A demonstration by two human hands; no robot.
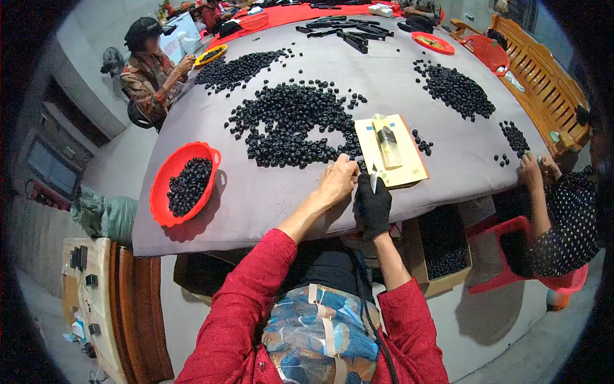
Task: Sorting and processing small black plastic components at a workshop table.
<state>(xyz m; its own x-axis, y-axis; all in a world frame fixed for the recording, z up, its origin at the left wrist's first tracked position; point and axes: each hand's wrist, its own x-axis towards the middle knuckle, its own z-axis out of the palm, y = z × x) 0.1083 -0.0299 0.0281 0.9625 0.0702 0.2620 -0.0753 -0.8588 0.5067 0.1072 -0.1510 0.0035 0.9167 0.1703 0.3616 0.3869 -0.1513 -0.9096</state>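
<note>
My bare left hand (337,181) is closed at the near edge of a big pile of small black round parts (288,112). Its fingertips are pressed together; whatever they hold is hidden. Beside it, my right hand (373,208) wears a black glove and is closed around a slim, pale, pointed tool (374,179) like a small knife. The tool points up from the fist, close to a yellow booklet (410,157). On that booklet lies a clear, yellowish tube-shaped thing (388,146) with a dark band.
A red plastic basket (155,192) of black parts stands at the left table edge. Further piles (457,93) spread right and far left. Long black pieces (352,29) lie at the back. Co-workers sit left (150,77) and right (563,224). A carton (460,274) stands below the table.
</note>
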